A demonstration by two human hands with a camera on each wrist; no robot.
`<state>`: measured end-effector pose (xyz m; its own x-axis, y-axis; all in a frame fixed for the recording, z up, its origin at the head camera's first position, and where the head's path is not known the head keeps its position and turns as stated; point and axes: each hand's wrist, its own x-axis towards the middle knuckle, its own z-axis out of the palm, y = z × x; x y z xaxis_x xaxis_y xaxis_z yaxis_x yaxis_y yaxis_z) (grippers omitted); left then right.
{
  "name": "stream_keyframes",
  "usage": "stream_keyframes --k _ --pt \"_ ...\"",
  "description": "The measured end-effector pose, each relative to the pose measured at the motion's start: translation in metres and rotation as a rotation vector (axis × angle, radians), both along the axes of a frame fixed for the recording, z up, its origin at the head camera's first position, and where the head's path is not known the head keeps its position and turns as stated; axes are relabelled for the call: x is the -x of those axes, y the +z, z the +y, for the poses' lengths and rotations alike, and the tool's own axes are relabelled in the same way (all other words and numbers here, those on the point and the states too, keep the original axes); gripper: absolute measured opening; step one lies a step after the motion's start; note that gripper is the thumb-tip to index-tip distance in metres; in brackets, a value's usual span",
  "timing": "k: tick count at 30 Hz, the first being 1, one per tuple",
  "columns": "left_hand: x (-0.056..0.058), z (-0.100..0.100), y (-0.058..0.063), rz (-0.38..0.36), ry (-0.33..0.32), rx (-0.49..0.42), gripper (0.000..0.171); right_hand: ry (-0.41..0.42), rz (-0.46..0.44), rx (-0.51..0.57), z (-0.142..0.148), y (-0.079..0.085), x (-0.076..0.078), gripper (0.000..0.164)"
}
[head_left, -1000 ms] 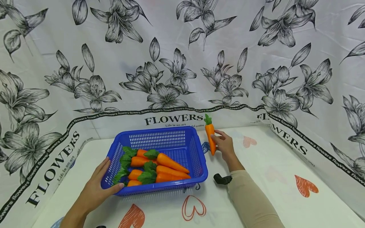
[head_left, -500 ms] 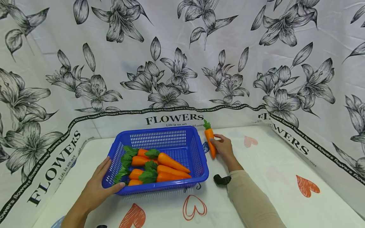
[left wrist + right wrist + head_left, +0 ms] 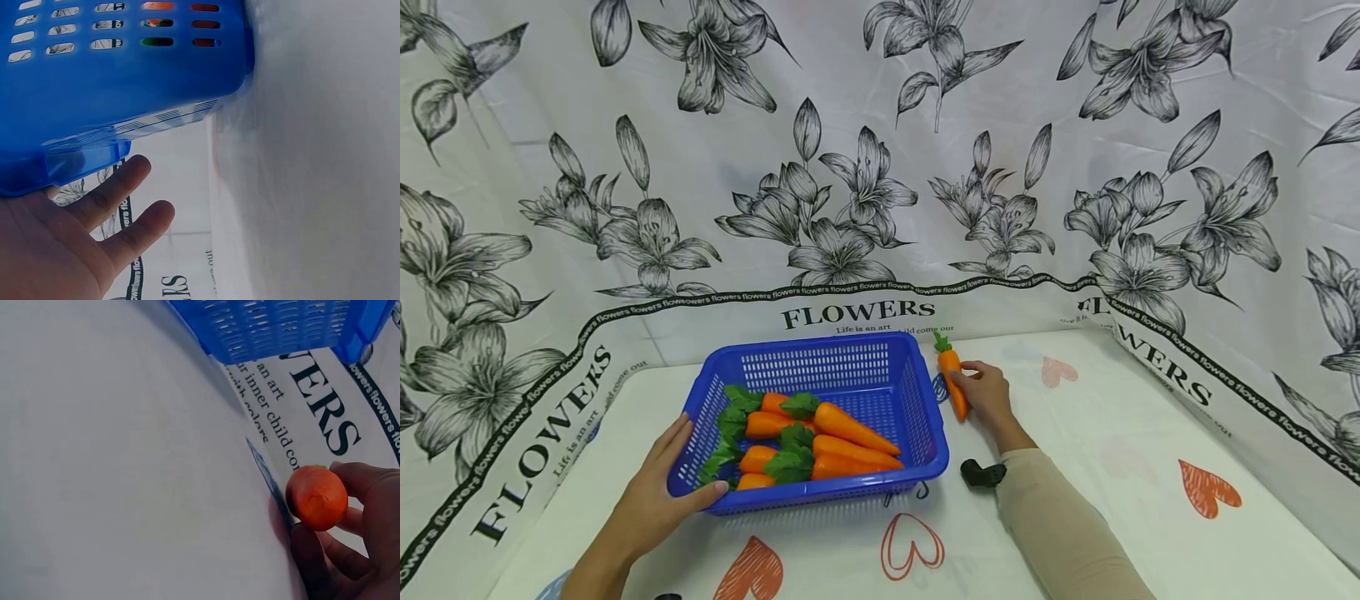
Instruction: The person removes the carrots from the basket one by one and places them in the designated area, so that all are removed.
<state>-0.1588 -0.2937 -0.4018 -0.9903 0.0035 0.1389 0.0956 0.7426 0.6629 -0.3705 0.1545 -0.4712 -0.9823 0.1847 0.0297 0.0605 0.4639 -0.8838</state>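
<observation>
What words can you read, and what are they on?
"FLOWERS": big, along the bottom of the flowery curtain.
"flowers", repeated: the curtain's black band.
"Life is an art" and "come out": small print on the curtain.
"inner child", "with colors": the curtain, right wrist view.
Too hidden or small to read: dark marks on the table cover by the blue basket; tiny print at the curtain's right.

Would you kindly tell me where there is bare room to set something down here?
The tablecloth is bare right of the sleeve, and before the blue basket, between left forearm and sleeve. Inside, its far right corner is free. Crowded: the basket's left and near parts, holding carrots, and the narrow gap toward the carrot in the right hand.
</observation>
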Motion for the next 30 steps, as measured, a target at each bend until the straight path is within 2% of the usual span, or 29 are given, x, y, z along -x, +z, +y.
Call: stream_keyframes --k 7,12,22,30 --pt "0.0001 -0.0003 -0.0012 0.012 -0.004 0.002 0.102 0.002 0.034 -0.074 -0.0025 0.0012 -0.0044 0.042" --pt "0.0 -0.0006 -0.0013 0.029 -0.009 0.007 0.101 -0.006 0.025 -0.103 -0.0038 0.0017 -0.0043 0.043" --pt "-0.0007 0.0015 0.0006 -0.014 0.005 0.019 0.101 -0.01 0.008 -0.108 -0.0027 0.0011 -0.0043 0.047" --pt "-0.0006 0.0023 0.0011 -0.009 0.009 0.024 0.102 0.002 -0.012 -0.069 -0.0021 0.0028 -0.0046 0.049"
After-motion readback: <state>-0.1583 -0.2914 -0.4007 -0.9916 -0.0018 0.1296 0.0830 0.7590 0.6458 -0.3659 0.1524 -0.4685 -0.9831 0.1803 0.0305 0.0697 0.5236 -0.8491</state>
